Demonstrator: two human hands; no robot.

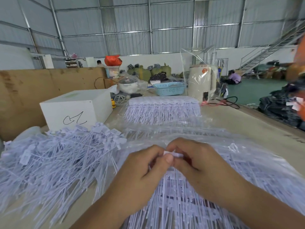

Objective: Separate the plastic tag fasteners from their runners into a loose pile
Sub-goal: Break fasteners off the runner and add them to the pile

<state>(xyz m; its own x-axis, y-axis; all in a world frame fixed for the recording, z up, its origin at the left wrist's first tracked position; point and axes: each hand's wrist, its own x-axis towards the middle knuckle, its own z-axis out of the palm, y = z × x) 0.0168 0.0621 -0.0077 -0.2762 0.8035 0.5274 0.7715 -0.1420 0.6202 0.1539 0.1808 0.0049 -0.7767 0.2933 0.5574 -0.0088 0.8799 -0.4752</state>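
Observation:
My left hand (145, 169) and my right hand (194, 161) meet at the middle of the table, both pinching the white head end of a strip of plastic tag fasteners (173, 154). The strip's thin tails (178, 200) hang down toward me between my wrists. A loose pile of separated white fasteners (54, 159) spreads across the table to the left. Farther back lies a neat stack of fasteners on their runners (163, 109) on clear plastic. More runner strips in clear bags (247, 166) lie under and right of my hands.
A white box (77, 109) with a black scribble stands at the back left, against a brown cardboard wall (33, 90). Behind the stack are a blue basket (170, 89), a wrapped cream kettle (202, 81) and cables. A person sits on the green floor far right.

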